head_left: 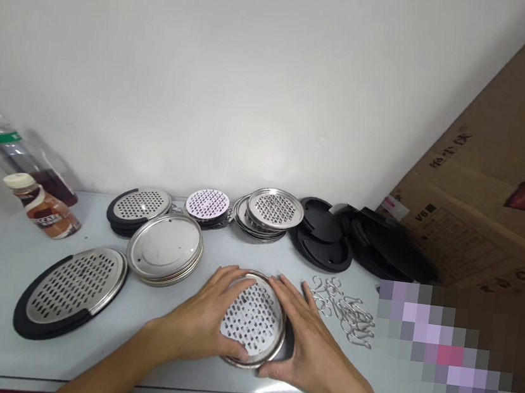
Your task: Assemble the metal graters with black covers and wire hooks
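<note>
In the head view, a round metal grater disc (252,319) with a raised rim is between my hands near the front edge of the table. My left hand (206,320) grips its left side, fingers over the far rim and thumb at the near edge. Around the right rim curves my right hand (305,339), its thumb low at the near edge. Something dark shows under the right side of the disc, partly hidden by that hand. Just right of my right hand lies a loose pile of bent wire pieces (348,312).
Left are a black-framed grater (74,288), plain metal discs (165,245) and another framed grater (141,204). Behind sit perforated discs (207,204), stacked grater discs (275,209) and black holders (323,248). Two bottles (43,208) stand far left. A cardboard box (481,204) borders the right.
</note>
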The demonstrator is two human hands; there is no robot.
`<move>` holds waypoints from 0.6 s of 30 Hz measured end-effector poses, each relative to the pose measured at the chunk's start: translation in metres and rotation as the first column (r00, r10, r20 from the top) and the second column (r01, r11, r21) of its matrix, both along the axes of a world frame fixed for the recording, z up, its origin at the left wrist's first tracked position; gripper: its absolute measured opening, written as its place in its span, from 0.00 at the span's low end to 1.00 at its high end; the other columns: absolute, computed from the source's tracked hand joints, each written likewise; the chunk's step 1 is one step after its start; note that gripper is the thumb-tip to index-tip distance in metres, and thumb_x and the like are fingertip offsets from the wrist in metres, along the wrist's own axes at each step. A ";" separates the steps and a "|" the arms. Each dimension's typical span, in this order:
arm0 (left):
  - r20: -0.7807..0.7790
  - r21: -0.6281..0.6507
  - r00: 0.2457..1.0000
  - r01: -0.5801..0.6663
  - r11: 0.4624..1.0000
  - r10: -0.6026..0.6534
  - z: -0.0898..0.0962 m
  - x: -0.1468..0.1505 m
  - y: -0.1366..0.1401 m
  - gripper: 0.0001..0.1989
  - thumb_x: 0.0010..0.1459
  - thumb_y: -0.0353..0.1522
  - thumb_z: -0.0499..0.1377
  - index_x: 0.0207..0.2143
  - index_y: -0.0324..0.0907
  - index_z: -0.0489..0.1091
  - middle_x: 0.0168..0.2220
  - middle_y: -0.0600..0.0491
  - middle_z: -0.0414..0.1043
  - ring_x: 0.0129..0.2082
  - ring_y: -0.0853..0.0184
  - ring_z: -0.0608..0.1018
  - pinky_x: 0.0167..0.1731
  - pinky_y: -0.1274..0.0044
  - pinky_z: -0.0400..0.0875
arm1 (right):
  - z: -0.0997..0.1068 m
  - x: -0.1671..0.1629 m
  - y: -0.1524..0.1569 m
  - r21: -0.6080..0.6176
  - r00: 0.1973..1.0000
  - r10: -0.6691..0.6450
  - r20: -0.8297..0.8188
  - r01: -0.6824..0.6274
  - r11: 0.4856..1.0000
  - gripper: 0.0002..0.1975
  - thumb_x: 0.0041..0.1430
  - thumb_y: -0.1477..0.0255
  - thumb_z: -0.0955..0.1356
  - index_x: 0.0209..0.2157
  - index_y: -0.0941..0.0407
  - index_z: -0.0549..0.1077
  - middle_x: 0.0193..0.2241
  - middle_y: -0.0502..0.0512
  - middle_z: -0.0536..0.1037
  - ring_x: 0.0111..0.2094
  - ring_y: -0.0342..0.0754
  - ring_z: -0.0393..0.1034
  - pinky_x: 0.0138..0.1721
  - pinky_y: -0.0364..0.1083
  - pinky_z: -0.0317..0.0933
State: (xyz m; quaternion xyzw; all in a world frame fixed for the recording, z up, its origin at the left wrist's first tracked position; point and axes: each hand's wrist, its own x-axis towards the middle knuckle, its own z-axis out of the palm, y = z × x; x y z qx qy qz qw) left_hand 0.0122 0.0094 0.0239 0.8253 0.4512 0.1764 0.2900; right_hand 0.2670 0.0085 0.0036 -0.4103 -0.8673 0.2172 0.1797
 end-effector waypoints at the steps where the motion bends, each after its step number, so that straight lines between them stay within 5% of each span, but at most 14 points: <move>1: 0.011 -0.007 0.999 -0.035 0.999 0.035 0.002 -0.003 -0.001 0.53 0.40 0.45 0.71 0.66 0.53 0.49 0.67 0.46 0.48 0.67 0.50 0.49 0.63 0.54 0.51 | -0.001 0.000 0.000 0.004 1.000 0.000 0.002 0.000 1.000 0.62 0.41 0.48 0.74 0.68 0.52 0.39 0.67 0.61 0.51 0.68 0.62 0.40 0.66 0.63 0.27; 6: 0.027 0.068 0.984 -0.176 0.982 0.175 -0.001 -0.023 -0.023 0.52 0.42 0.47 0.70 0.65 0.50 0.48 0.65 0.44 0.52 0.65 0.49 0.55 0.62 0.54 0.54 | -0.006 0.003 0.001 0.031 0.999 0.024 0.031 -0.024 0.999 0.57 0.42 0.46 0.73 0.67 0.50 0.46 0.68 0.60 0.48 0.68 0.63 0.39 0.66 0.65 0.27; 11: 0.001 0.106 0.977 -0.210 0.972 0.211 -0.018 -0.027 -0.044 0.42 0.41 0.53 0.68 0.55 0.45 0.61 0.64 0.40 0.54 0.65 0.46 0.56 0.61 0.53 0.58 | -0.008 0.004 0.001 0.045 0.998 0.033 0.057 -0.036 0.998 0.52 0.43 0.45 0.72 0.65 0.50 0.53 0.68 0.59 0.47 0.68 0.63 0.38 0.66 0.65 0.27; 18: -0.006 0.126 0.978 -0.206 0.970 0.208 -0.020 -0.024 -0.045 0.39 0.41 0.49 0.69 0.55 0.51 0.64 0.65 0.46 0.54 0.64 0.46 0.57 0.60 0.53 0.59 | -0.008 0.003 0.003 0.034 0.997 0.040 0.062 -0.042 0.999 0.51 0.44 0.46 0.72 0.65 0.50 0.54 0.68 0.59 0.48 0.67 0.65 0.39 0.65 0.67 0.28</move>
